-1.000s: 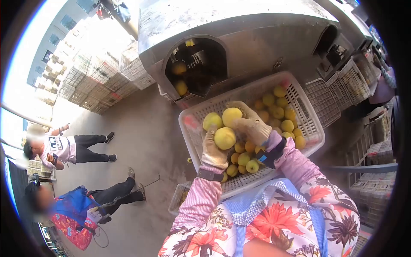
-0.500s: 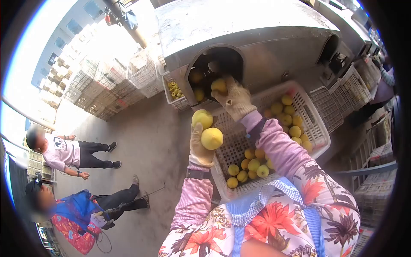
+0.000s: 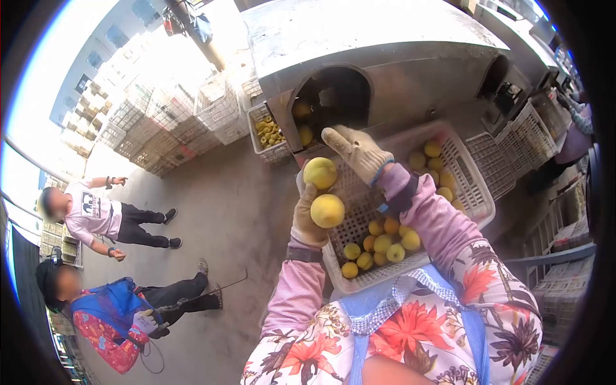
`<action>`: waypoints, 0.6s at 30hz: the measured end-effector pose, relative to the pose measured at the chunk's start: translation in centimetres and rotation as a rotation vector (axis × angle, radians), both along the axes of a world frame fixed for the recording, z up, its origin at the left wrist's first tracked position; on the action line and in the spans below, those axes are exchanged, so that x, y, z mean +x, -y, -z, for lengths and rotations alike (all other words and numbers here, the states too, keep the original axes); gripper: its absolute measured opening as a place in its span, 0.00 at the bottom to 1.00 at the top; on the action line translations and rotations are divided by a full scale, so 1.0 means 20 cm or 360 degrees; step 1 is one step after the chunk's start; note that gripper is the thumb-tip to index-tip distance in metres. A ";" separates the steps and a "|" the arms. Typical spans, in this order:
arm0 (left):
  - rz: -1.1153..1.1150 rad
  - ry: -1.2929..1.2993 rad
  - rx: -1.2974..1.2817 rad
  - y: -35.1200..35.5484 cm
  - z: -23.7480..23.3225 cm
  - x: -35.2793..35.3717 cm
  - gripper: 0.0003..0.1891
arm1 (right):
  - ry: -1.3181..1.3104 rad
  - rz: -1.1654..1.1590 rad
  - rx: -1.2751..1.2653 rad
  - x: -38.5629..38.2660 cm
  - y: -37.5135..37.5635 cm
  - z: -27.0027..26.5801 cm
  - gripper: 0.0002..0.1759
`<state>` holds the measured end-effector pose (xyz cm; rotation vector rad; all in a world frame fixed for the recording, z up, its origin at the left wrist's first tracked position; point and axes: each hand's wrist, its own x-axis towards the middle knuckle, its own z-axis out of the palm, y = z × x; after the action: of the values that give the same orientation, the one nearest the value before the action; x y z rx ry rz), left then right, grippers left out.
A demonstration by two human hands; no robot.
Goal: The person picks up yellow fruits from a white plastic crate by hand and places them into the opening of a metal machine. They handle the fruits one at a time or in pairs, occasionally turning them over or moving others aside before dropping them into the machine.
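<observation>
My left hand (image 3: pixel 309 215), in a pale glove, is closed round two yellow-green fruits, an upper one (image 3: pixel 320 173) and a lower one (image 3: pixel 327 210). It is at the left edge of a white plastic crate (image 3: pixel 475 192). My gloved right hand (image 3: pixel 359 153) is above the crate, just outside the arched opening (image 3: pixel 346 96) of a metal machine (image 3: pixel 410 80). Its fingers are stretched out and no fruit shows in it. Yellow fruits (image 3: pixel 382 244) lie in the crate's near part and more at its right side. Two fruits sit inside the opening's left edge.
A smaller crate (image 3: pixel 269 133) of cut fruit is left of the machine. Stacked crates (image 3: pixel 151 119) stand behind it. Two people, one in a pink shirt (image 3: pixel 93 212), one in a blue vest (image 3: pixel 115 305), are at the left. Another person (image 3: pixel 574 144) is at the far right.
My right hand has come back out of the opening and no longer holds a fruit. My left hand has moved slightly right with its two fruits. The person in pink has raised an arm.
</observation>
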<state>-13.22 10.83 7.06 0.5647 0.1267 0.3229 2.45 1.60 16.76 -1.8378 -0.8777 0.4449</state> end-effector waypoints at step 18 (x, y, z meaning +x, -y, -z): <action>-0.0393 -0.0826 -0.0311 0.08 0.04 0.15 0.17 | 0.1302 0.0314 -0.0190 0.28 -0.31 0.24 0.37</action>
<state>-10.17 9.20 6.35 0.4281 0.7260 0.3928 8.10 7.78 11.98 -2.2175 -1.1956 -0.4307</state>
